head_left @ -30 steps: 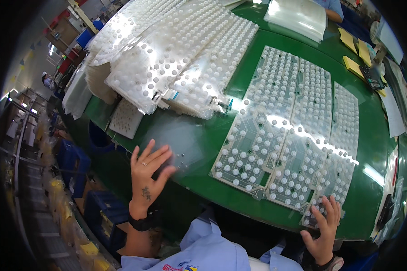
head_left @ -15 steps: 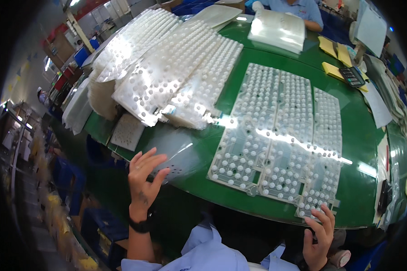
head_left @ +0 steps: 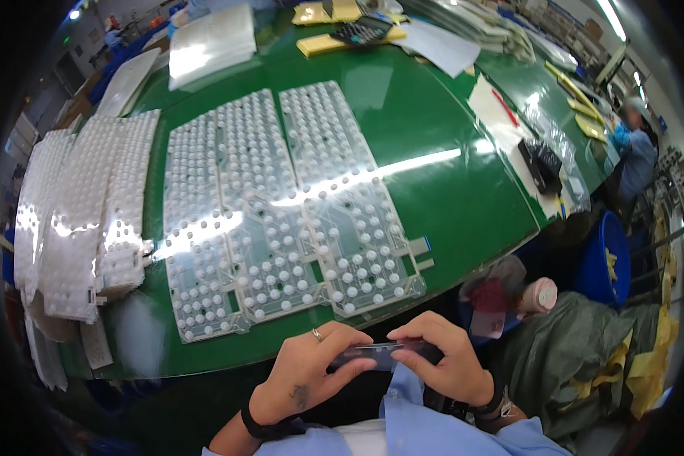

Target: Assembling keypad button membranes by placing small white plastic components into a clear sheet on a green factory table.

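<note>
Left hand (head_left: 310,371) and right hand (head_left: 450,360) pinch a thin flat piece (head_left: 380,348); dotted sheets (head_left: 262,220) lie at eleven o'clock.

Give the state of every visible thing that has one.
Left hand: pinching a thin flat piece
Right hand: pinching the same piece
Dotted sheets: flat, side by side
Dotted stack: piled unevenly
Calculator: resting on yellow paper
Red pen-like item: lying flat
Blue bin: open, yellow material inside

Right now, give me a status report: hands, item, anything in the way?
Left hand and right hand: both gripping. Thin dark item: held between them. White-dotted sheets: on the green table beyond; no obstruction seen.
</note>
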A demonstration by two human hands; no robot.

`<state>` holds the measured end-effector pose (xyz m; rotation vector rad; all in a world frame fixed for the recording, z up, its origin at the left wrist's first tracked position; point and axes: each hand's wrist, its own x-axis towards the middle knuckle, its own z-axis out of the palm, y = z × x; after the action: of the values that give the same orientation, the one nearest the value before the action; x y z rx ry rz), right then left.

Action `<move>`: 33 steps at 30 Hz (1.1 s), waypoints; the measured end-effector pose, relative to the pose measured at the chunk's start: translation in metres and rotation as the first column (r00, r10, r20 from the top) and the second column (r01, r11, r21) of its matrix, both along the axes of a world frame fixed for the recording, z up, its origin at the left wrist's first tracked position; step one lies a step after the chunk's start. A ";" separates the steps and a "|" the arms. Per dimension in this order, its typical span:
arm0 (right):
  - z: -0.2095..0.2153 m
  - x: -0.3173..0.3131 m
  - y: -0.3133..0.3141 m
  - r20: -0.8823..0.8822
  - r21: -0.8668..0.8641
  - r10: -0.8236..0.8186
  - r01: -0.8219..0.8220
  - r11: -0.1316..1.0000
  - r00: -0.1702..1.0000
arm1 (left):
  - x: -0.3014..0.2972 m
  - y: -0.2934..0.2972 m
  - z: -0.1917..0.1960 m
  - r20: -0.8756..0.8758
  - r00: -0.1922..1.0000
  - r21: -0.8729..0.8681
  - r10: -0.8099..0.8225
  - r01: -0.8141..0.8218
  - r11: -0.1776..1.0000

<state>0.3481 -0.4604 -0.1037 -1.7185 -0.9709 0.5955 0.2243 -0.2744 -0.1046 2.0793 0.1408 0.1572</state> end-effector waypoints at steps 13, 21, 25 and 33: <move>-0.010 0.024 0.006 -0.001 0.133 -0.044 0.044 0.990 0.999 | 0.018 0.001 0.001 0.069 0.997 0.113 0.034 -0.041 0.993; -0.004 0.023 0.011 0.073 0.106 -0.089 0.081 0.991 0.993 | 0.017 0.000 -0.003 0.096 0.991 0.169 0.094 -0.109 0.980; 0.001 0.029 0.013 0.109 0.115 -0.091 0.078 0.990 0.990 | 0.029 0.004 0.002 -0.018 0.999 0.099 0.032 -0.030 0.995; -0.008 0.077 0.015 -0.274 -0.007 -0.286 0.296 0.955 0.918 | 0.039 0.039 -0.007 -0.041 0.978 0.341 -0.203 0.205 0.918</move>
<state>0.4251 -0.4450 -0.1115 -1.6569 -0.5152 0.5942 0.2632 -0.2356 -0.1113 2.4271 -0.1110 0.0505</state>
